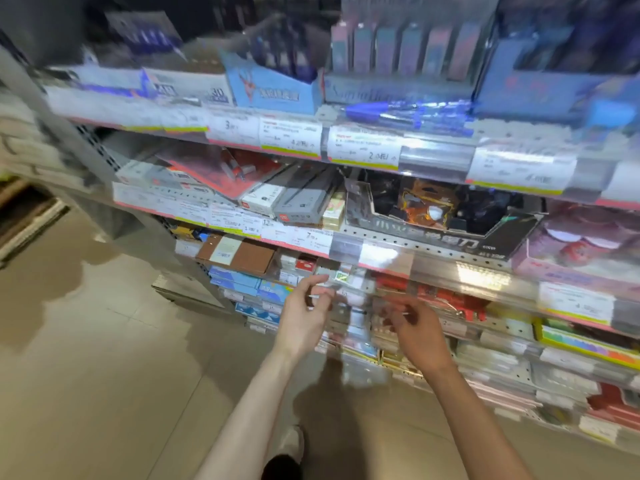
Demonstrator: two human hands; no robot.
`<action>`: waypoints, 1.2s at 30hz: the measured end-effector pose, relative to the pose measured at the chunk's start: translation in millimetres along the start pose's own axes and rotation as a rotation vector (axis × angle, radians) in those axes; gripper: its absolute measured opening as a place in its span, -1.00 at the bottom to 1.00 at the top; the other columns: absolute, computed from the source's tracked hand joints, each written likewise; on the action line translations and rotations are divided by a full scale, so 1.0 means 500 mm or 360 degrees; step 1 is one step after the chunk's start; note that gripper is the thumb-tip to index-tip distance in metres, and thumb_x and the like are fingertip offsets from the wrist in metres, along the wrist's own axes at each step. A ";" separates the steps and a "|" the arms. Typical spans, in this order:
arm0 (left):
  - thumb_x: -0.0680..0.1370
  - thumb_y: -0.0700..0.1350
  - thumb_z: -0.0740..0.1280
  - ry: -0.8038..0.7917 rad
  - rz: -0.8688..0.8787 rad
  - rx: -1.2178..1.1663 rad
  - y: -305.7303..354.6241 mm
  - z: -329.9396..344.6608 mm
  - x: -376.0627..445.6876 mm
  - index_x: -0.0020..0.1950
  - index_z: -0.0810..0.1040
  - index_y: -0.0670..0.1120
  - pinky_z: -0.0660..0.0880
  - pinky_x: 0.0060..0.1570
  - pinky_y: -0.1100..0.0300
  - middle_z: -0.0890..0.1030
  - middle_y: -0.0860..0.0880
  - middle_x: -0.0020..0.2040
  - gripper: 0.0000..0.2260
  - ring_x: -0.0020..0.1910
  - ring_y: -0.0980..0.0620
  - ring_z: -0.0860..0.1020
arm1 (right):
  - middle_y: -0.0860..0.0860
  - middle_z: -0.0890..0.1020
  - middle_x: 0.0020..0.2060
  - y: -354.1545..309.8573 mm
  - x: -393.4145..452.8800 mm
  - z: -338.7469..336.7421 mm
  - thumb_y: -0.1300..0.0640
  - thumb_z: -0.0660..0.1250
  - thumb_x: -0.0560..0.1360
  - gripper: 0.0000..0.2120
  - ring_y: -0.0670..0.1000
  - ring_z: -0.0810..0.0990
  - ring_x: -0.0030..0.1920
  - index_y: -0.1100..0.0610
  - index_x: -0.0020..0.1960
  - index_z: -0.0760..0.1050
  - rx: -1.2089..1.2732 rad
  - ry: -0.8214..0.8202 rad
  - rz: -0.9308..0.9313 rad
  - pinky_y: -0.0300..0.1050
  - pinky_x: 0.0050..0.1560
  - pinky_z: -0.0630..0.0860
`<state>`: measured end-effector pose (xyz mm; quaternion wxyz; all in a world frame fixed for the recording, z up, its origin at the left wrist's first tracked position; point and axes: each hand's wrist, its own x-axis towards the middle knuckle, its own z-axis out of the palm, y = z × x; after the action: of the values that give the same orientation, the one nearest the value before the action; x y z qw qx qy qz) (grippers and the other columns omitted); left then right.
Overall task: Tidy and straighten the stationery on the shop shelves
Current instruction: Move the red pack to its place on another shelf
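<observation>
Grey metal shelving (426, 237) fills your view in several tiers, each fronted by a clear price-label rail (377, 147), with the beige tiled floor (86, 341) to your left. Your working zone is the third tier down, where small stationery packs (341, 277) stand just behind the rail, between the brown boxes (242, 254) and the red packs (446, 299). Your left hand (304, 317) is raised to that rail with thumb and forefinger closed narrowly on something small and pale; motion blur prevents identifying it. Your right hand (420, 332) is just beside it, fingers curled toward a thin item at the rail; whether it actually grips cannot be determined. To perform this step well, you should steady one hand against the rail and use the other to square the packs upright and flush with the front edge. Keep movements short, since neighbouring packs stand touching and would likely tip. Higher tiers hold pen boxes (273, 88) and a black display tray (446, 230).
</observation>
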<state>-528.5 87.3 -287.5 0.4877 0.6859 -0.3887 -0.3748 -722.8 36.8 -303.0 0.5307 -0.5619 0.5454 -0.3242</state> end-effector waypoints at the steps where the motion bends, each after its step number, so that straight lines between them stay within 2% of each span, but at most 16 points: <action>1: 0.58 -0.08 0.32 -0.0008 0.0019 -0.0015 0.009 -0.007 0.003 0.21 0.55 0.05 0.53 -0.01 0.03 0.65 0.10 -0.12 -0.79 -0.13 -0.09 0.61 | 0.02 0.70 -0.06 -0.008 -0.001 0.002 0.24 0.28 0.61 -0.86 -0.02 0.66 -0.12 0.08 0.10 0.58 -0.0038 0.0023 -0.0019 -0.26 -0.13 0.54; 3: 0.59 -0.16 0.33 -0.0016 0.0080 -0.0071 0.032 -0.023 0.014 0.21 0.56 -0.03 0.53 0.03 0.13 0.68 0.11 -0.16 -0.80 -0.11 0.07 0.63 | -0.03 0.69 -0.04 -0.032 0.001 0.009 0.20 0.28 0.62 -0.85 -0.03 0.67 -0.06 0.03 0.11 0.59 -0.0111 0.0067 -0.0070 -0.22 -0.06 0.54; 6: 0.50 -0.11 0.38 -0.0056 0.0176 -0.0167 0.070 -0.067 0.045 0.15 0.57 -0.11 0.53 -0.13 0.25 0.67 0.12 -0.28 -0.76 -0.26 0.18 0.61 | -0.08 0.70 -0.07 -0.074 0.003 0.033 0.15 0.29 0.61 -0.85 -0.07 0.67 -0.06 0.01 0.11 0.61 -0.0153 0.0183 -0.0120 -0.16 -0.02 0.57; 8: 0.43 -0.07 0.37 -0.0061 0.0180 -0.0263 0.083 -0.110 0.075 0.11 0.59 -0.09 0.51 -0.16 0.24 0.67 0.06 -0.26 -0.73 -0.26 0.14 0.60 | -0.11 0.71 -0.11 -0.109 0.003 0.059 0.14 0.30 0.61 -0.86 -0.14 0.67 -0.10 -0.01 0.08 0.63 -0.0151 0.0238 -0.0142 -0.20 -0.06 0.56; 10: 0.43 -0.08 0.37 -0.0015 0.0154 -0.0301 0.093 -0.162 0.108 0.07 0.61 -0.02 0.51 -0.13 0.13 0.68 -0.07 -0.19 -0.78 -0.21 0.03 0.60 | -0.10 0.71 -0.14 -0.151 0.004 0.096 0.13 0.31 0.61 -0.86 -0.15 0.67 -0.13 -0.01 0.04 0.64 -0.0118 0.0274 -0.0173 -0.23 -0.10 0.59; 12: 0.49 -0.13 0.38 0.0006 0.0143 -0.0345 0.100 -0.218 0.140 0.07 0.61 -0.04 0.52 -0.20 0.22 0.69 -0.16 -0.17 -0.84 -0.22 0.02 0.60 | -0.07 0.71 -0.18 -0.194 0.011 0.138 0.13 0.31 0.61 -0.86 -0.11 0.68 -0.16 0.02 -0.01 0.66 -0.0083 0.0308 -0.0206 -0.16 -0.13 0.61; 14: 0.55 -0.17 0.37 0.0034 0.0156 -0.0347 0.105 -0.277 0.171 0.06 0.60 -0.07 0.49 -0.29 0.32 0.69 -0.15 -0.21 -0.89 -0.27 0.09 0.58 | -0.03 0.71 -0.17 -0.234 0.023 0.186 0.17 0.29 0.61 -0.83 -0.04 0.67 -0.15 0.05 -0.04 0.66 -0.0058 0.0328 -0.0214 -0.05 -0.11 0.61; 16: 0.56 -0.15 0.34 0.0055 0.0142 -0.0358 0.104 -0.332 0.207 0.03 0.59 -0.10 0.46 -0.33 0.26 0.64 -0.12 -0.27 -0.92 -0.31 0.10 0.53 | -0.04 0.72 -0.14 -0.267 0.039 0.234 0.19 0.27 0.59 -0.82 0.06 0.68 -0.11 0.03 0.00 0.65 -0.0092 0.0335 -0.0206 0.11 -0.07 0.61; 17: 0.57 -0.14 0.32 0.0055 0.0126 -0.0383 0.102 -0.357 0.226 -0.02 0.57 -0.14 0.43 -0.34 0.21 0.58 -0.11 -0.29 -0.92 -0.33 0.07 0.49 | -0.03 0.73 -0.15 -0.283 0.045 0.258 0.20 0.26 0.58 -0.81 0.08 0.69 -0.12 0.03 0.01 0.64 -0.0099 0.0336 -0.0214 0.13 -0.08 0.60; 18: 0.58 -0.14 0.30 0.0055 0.0119 -0.0421 0.102 -0.378 0.245 -0.09 0.53 -0.16 0.38 -0.36 0.19 0.53 -0.12 -0.31 -0.89 -0.34 0.04 0.44 | -0.02 0.73 -0.16 -0.297 0.050 0.282 0.21 0.25 0.58 -0.81 0.07 0.70 -0.13 0.04 0.02 0.63 -0.0069 0.0340 -0.0231 0.08 -0.13 0.61; 21: 0.62 -0.10 0.30 -0.0001 0.0059 -0.0456 0.096 -0.416 0.297 -0.29 0.41 -0.10 0.32 -0.38 0.19 0.44 -0.12 -0.37 -0.72 -0.39 0.00 0.38 | 0.02 0.73 -0.17 -0.334 0.057 0.341 0.27 0.23 0.59 -0.81 -0.09 0.71 -0.16 0.14 0.04 0.62 -0.0036 0.0345 -0.0271 -0.30 -0.18 0.58; 22: 0.62 -0.07 0.30 -0.0037 0.0035 -0.0449 0.099 -0.420 0.312 -0.30 0.41 -0.11 0.31 -0.39 0.19 0.44 -0.13 -0.36 -0.70 -0.40 0.00 0.38 | 0.04 0.73 -0.17 -0.341 0.058 0.358 0.27 0.24 0.60 -0.82 -0.11 0.71 -0.17 0.15 0.05 0.61 -0.0059 0.0330 -0.0276 -0.29 -0.15 0.59; 26: 0.60 -0.08 0.36 -0.0067 -0.0217 -0.0633 0.110 -0.411 0.361 -0.15 0.38 -0.18 0.26 -0.58 0.30 0.45 -0.13 -0.35 -0.75 -0.55 0.05 0.35 | 0.06 0.74 -0.19 -0.349 0.077 0.400 0.21 0.27 0.59 -0.85 0.03 0.72 -0.16 0.08 0.02 0.61 -0.0120 0.0291 -0.0283 0.13 0.02 0.65; 29: 0.59 -0.15 0.38 -0.0058 -0.0221 -0.0699 0.120 -0.404 0.373 -0.16 0.30 -0.11 0.23 -0.59 0.25 0.35 -0.14 -0.33 -0.74 -0.46 0.03 0.31 | 0.02 0.73 -0.18 -0.350 0.085 0.414 0.19 0.27 0.58 -0.85 0.09 0.70 -0.15 0.03 0.01 0.61 -0.0173 0.0299 -0.0247 0.16 0.00 0.63; 32: 0.59 -0.22 0.35 -0.0014 -0.0176 -0.0704 0.124 -0.408 0.370 -0.12 0.37 -0.17 0.37 -0.52 0.28 0.49 -0.14 -0.32 -0.82 -0.41 0.01 0.45 | 0.01 0.73 -0.20 -0.350 0.088 0.419 0.19 0.26 0.58 -0.84 0.07 0.70 -0.16 0.04 0.02 0.61 -0.0192 0.0329 -0.0218 0.16 0.01 0.63; 36: 0.61 -0.27 0.31 -0.0054 -0.0144 -0.0824 0.120 -0.435 0.350 -0.16 0.42 -0.14 0.47 -0.47 0.32 0.60 0.01 -0.42 -0.83 -0.48 0.13 0.54 | 0.01 0.72 -0.17 -0.351 0.087 0.422 0.16 0.28 0.57 -0.84 0.10 0.69 -0.12 -0.02 0.00 0.61 -0.0217 0.0344 -0.0200 0.17 -0.01 0.63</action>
<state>-271.0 -1.3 -200.5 0.6232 0.5486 -0.2570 -0.4945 -468.3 18.7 -193.4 0.4083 -0.5915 0.5838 -0.3777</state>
